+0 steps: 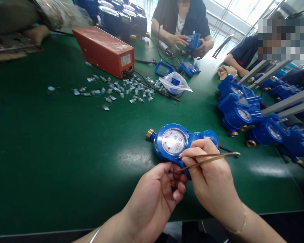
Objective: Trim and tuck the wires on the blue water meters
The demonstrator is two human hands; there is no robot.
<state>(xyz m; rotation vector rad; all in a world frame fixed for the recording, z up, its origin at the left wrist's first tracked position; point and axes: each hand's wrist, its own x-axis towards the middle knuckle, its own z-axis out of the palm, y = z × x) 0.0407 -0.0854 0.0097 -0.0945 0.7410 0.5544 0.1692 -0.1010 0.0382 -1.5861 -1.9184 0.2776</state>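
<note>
A blue water meter [174,141] with a round dial and a brass threaded end lies on the green table in front of me. My right hand [210,172] is closed on a pair of metal tweezers [212,158], whose tips point at the meter's near edge. My left hand [158,194] is palm up just below the meter, its fingers curled together at the near edge. Thin, dark wire seems to show at those fingertips, but what they pinch is too small to make out.
Behind lie an orange box [106,50] with cables, many small clear parts [121,89] and a plastic bag [176,82] with blue pieces. More blue meters [240,108] stand at the right. Across the green table [66,162], a person handles a blue meter; another sits at the right.
</note>
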